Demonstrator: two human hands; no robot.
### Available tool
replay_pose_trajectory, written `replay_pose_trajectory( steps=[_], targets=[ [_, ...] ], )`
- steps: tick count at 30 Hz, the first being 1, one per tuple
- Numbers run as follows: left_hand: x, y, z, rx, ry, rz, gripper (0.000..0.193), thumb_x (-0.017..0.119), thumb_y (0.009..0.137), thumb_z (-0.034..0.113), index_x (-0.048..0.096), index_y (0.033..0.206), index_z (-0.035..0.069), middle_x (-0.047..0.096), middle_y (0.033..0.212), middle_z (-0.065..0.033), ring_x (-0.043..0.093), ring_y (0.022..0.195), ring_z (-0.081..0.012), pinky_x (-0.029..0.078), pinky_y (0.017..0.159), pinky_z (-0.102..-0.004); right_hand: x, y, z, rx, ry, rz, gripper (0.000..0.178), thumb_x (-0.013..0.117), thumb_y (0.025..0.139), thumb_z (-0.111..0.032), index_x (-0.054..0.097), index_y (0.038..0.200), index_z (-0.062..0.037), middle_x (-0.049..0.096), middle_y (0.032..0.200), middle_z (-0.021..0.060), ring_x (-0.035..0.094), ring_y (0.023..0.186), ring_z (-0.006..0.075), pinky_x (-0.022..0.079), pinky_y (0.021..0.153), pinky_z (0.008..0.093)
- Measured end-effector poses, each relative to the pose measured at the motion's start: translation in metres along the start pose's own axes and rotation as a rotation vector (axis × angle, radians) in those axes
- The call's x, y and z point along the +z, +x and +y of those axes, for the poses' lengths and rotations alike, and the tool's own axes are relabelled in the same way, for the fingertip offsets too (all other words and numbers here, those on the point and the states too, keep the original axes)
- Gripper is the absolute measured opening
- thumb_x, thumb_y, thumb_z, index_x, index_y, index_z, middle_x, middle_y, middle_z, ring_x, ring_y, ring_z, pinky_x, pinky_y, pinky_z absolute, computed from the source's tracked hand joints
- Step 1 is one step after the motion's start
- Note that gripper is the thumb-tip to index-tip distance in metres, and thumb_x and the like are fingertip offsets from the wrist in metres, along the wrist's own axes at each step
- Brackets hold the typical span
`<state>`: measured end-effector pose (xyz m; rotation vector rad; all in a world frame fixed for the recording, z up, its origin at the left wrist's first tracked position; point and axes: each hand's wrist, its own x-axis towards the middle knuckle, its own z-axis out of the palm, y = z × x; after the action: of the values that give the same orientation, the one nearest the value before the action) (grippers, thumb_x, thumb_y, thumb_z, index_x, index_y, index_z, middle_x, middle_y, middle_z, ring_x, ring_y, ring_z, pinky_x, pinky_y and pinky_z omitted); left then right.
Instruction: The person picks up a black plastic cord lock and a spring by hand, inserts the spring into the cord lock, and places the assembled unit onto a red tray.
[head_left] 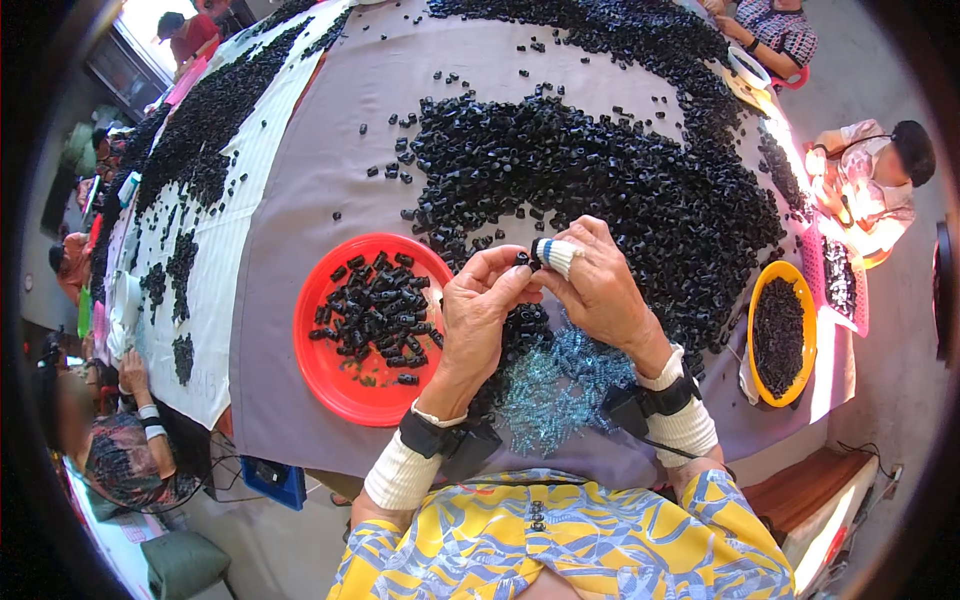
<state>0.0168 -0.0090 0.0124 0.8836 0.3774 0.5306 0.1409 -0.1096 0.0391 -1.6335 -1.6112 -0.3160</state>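
My left hand (476, 318) and my right hand (600, 290) meet over the near side of the table. Between their fingertips is a small black plastic part (522, 258), pinched from both sides; its details are partly hidden by the fingers. White cloth with blue stripes wraps a finger of my right hand. Just beyond the hands spreads a big heap of small black cylindrical parts (560, 170). Close to my body lies a pile of small clear bluish pieces (560, 390). A red round tray (312, 385) with black parts in it stands left of my left hand.
On the right, a yellow basket (811, 345) holds small dark pieces, beside a pink basket (814, 270). Grey cloth (300, 205) covers the table. Other people sit around the edges, one at the right (870, 190), one at the lower left (125, 440). A blue bin (285, 490) stands below the table edge.
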Motion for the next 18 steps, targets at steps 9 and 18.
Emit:
replay_pose_trajectory(
  steps=[9, 18],
  targets=[
    [-0.0013, -0.0025, -0.0012, 0.021, -0.01, 0.016, 0.022, 0.056, 0.09, 0.002, 0.054, 0.112, -0.003, 0.063, 0.094, -0.0098, 0.064, 0.082, -0.0144, 0.056, 0.073, -0.0276, 0.0043, -0.0057, 0.0006, 0.021, 0.027, -0.02, 0.014, 0.065, 0.078, -0.014, 0.061, 0.082, -0.0012, 0.059, 0.075, 0.0105, 0.056, 0.077, 0.0273, 0.04, 0.082, 0.0417],
    [-0.0057, -0.0013, -0.003, -0.077, -0.078, -0.036, 0.022, 0.056, 0.09, 0.003, 0.053, 0.11, -0.004, 0.064, 0.094, -0.0109, 0.065, 0.08, -0.0165, 0.056, 0.073, -0.0292, 0.0016, -0.0069, 0.0058, 0.036, 0.045, 0.005, 0.016, 0.067, 0.076, -0.017, 0.061, 0.08, -0.0021, 0.059, 0.073, 0.0083, 0.055, 0.076, 0.0256, 0.039, 0.084, 0.0411]
  ],
)
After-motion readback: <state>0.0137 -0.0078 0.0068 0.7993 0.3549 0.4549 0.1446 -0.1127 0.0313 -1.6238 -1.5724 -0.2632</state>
